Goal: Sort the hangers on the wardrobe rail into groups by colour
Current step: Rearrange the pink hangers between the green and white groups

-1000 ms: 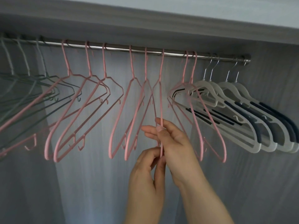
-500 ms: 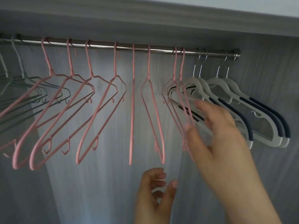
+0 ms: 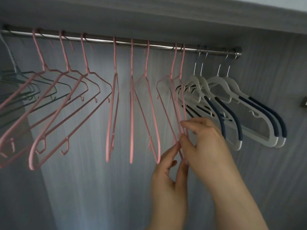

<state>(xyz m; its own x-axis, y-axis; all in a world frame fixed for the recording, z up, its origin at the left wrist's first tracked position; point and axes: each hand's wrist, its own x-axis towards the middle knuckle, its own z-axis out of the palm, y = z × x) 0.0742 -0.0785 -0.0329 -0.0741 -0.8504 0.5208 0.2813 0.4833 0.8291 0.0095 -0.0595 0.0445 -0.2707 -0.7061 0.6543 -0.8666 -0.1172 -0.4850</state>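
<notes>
I see a thin metal rail [image 3: 103, 41], round and shiny, running under a grey shelf [image 3: 149, 19] from nine o'clock toward two o'clock. Grey hangers [image 3: 25, 90], thin wire, crowd its nine o'clock end. Next come the pink hangers [image 3: 79, 103]: slim coated wire with small hooks on the lower bars, three fanned out at nine o'clock, three hanging nearly edge-on around the centre, and a close pair [image 3: 176, 90] just right of centre. At three o'clock hang the white hangers [image 3: 232, 90], broad moulded plastic with dark blue grip strips along the shoulders and bare steel hooks.

My right hand [image 3: 204, 138] pinches the lower part of the pink pair between thumb and forefinger, fingers curled round the wire. My left hand [image 3: 167, 166] comes up from six o'clock and pinches the same pair lower down, thumb and fingers closing on the wire's bottom end. The right hand and wrist cover the lower tips of the nearest white hangers, which hang just behind the pink pair and overlap it from this view.

The back wall [image 3: 83, 188] is grey with a streaked, wood-grain look. A small metal fitting [image 3: 304, 102] shows at the three o'clock edge.
</notes>
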